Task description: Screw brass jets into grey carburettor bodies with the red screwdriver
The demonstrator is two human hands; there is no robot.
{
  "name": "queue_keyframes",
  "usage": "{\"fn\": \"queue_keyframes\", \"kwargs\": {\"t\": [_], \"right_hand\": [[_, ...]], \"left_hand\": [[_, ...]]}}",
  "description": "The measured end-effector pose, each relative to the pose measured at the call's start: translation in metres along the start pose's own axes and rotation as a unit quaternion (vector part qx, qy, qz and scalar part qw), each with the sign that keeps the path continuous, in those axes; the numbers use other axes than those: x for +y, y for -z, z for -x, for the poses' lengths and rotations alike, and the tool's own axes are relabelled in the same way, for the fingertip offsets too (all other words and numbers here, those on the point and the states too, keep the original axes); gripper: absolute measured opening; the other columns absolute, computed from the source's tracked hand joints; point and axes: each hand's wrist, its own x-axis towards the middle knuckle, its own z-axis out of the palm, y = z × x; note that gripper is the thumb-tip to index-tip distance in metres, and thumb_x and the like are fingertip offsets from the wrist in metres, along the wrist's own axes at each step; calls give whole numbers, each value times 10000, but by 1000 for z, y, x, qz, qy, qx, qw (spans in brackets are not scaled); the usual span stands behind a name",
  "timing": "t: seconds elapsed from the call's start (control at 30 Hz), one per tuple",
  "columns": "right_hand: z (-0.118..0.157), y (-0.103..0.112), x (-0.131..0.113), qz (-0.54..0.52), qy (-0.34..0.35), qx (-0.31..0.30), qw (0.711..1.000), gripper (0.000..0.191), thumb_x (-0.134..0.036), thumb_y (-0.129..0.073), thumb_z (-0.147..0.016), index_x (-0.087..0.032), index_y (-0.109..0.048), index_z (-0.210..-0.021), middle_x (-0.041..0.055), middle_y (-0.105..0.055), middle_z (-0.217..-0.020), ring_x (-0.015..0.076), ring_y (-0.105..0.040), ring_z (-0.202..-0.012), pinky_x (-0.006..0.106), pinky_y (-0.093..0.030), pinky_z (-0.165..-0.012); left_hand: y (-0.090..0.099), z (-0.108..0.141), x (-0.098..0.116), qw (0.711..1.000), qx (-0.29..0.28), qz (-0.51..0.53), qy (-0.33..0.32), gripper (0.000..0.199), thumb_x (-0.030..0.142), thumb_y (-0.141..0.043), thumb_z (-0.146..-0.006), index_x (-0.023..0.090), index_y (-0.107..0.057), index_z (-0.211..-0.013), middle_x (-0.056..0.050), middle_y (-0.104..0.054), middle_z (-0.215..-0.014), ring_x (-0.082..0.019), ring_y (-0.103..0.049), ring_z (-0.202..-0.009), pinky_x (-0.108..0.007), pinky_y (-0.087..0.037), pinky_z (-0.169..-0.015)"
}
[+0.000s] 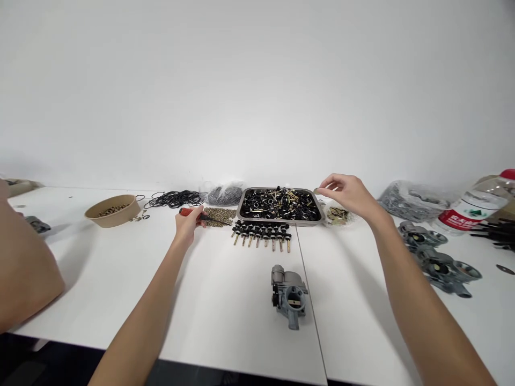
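While left hand (187, 224) grips screwdriver (206, 217), right hand (349, 194), hold unclear, hovers by tray (281, 220), apparently picking parts (261, 203), needing fine pinch.

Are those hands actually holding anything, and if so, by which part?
The left hand holds a screwdriver by its red-and-black handle. Whether the right hand, near the metal tray, pinches something small cannot be told.

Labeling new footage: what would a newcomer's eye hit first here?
Likely the gray carburetor, sitting by itself near the front middle of the white table. Then the metal tray behind it, heaped with black and brass-colored parts, and the red-handled screwdriver in the left hand. The bottle with a red cap shows at far right.
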Motion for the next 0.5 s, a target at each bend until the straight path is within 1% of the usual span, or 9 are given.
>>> {"fn": "queue_keyframes", "kwargs": {"t": [0.07,0.13,0.17,0.23,0.3,0.33,0.4,0.5], "right_hand": [[8,-1,-19,4,13,-1,1000,264,-446,-714,-787,-184,-684,-768,48,-700,-866,177,-601,-768,313,-435,-685],[21,-5,-35,-16,22,-10,1000,256,-439,-722,-786,-187,-687,-761,35,-688,-822,163,-585,-737,308,-431,-674],[30,-9,-42,-42,22,-27,999,257,-441,-723,-787,-186,-688,-772,30,-680,-798,158,-582,-723,304,-432,-665],[52,-18,-52,-118,7,-101,988,272,-447,-722,-788,-178,-682,-800,26,-670,-761,156,-588,-702,294,-445,-639],[77,-29,-56,-194,-23,-188,963,274,-438,-723,-791,-169,-676,-812,31,-672,-754,158,-602,-696,290,-464,-628],[89,-35,-56,-222,-42,-217,950,262,-425,-720,-798,-168,-673,-817,35,-677,-767,160,-611,-708,293,-473,-639],[110,-44,-56,-251,-79,-235,935,225,-399,-703,-820,-178,-663,-824,36,-678,-796,162,-616,-742,298,-481,-673],[132,-51,-56,-236,-96,-231,939,185,-377,-685,-836,-201,-648,-792,32,-656,-871,160,-586,-778,310,-471,-722]], "left_hand": [[0,0,0,1000,-2,-6,-1,321,348,-789,-564,119,-577,-635,-69,-654,-678,-95,-480,-395,-264,-443,-399],[0,0,0,1000,-4,-12,-4,317,349,-785,-568,122,-573,-635,-64,-651,-677,-94,-480,-394,-260,-438,-396],[-1,-1,0,1000,-5,-14,-6,316,348,-783,-569,125,-568,-631,-61,-650,-677,-94,-479,-393,-259,-436,-395],[-1,-1,0,1000,-7,-17,-8,317,345,-780,-569,133,-550,-616,-57,-648,-676,-93,-479,-391,-257,-434,-393],[-2,-1,0,1000,-10,-18,-9,320,339,-779,-570,139,-532,-602,-56,-646,-669,-93,-478,-391,-254,-432,-390],[-3,-1,1,1000,-11,-19,-10,318,335,-779,-572,141,-528,-600,-56,-645,-665,-93,-477,-391,-252,-430,-388],[-3,-1,1,1000,-11,-20,-11,310,327,-777,-578,141,-530,-605,-58,-643,-661,-91,-475,-392,-249,-431,-385],[-4,0,2,1000,-12,-21,-13,303,329,-773,-578,140,-539,-614,-56,-642,-663,-91,-471,-390,-253,-433,-383]]}}
